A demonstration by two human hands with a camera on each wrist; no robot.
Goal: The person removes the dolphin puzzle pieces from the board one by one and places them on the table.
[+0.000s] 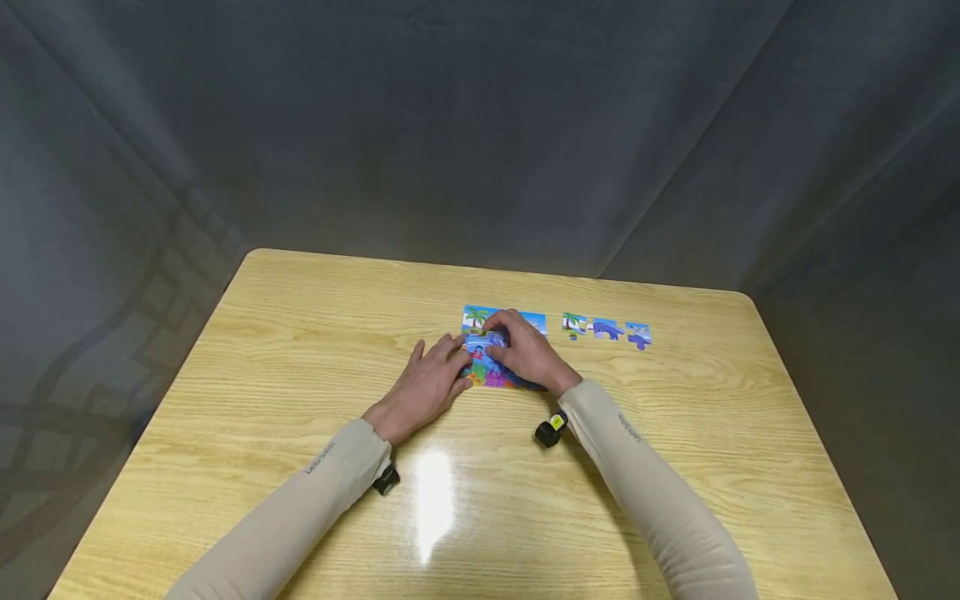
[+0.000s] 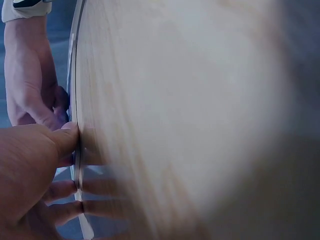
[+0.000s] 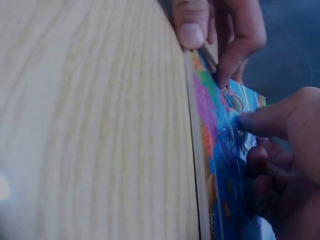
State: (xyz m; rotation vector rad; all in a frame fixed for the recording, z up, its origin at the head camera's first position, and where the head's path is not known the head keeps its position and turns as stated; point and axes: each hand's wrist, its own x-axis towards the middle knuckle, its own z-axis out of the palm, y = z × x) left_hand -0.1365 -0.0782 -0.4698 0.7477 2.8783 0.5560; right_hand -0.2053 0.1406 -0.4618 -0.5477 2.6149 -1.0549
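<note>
A colourful jigsaw puzzle (image 1: 495, 379) with a sea scene, a palm tree and bright coral lies on the table in the head view. My left hand (image 1: 425, 389) rests beside it, its fingers stretched onto the left edge and its thumb at the lower left corner. My right hand (image 1: 528, 350) reaches over the puzzle from the right. Its thumb and bent fingers pinch at a blue puzzle piece (image 1: 477, 341) near the left side. In the right wrist view the right thumb (image 3: 260, 121) touches the blue surface. The right hand hides much of the puzzle's middle.
Several loose puzzle pieces lie in a row right of the puzzle, among them a palm tree piece (image 1: 573, 322), a dolphin piece (image 1: 606, 329) and a blue-and-purple piece (image 1: 638, 334). The wooden table (image 1: 315, 317) ends at a dark curtain (image 1: 450, 150) behind.
</note>
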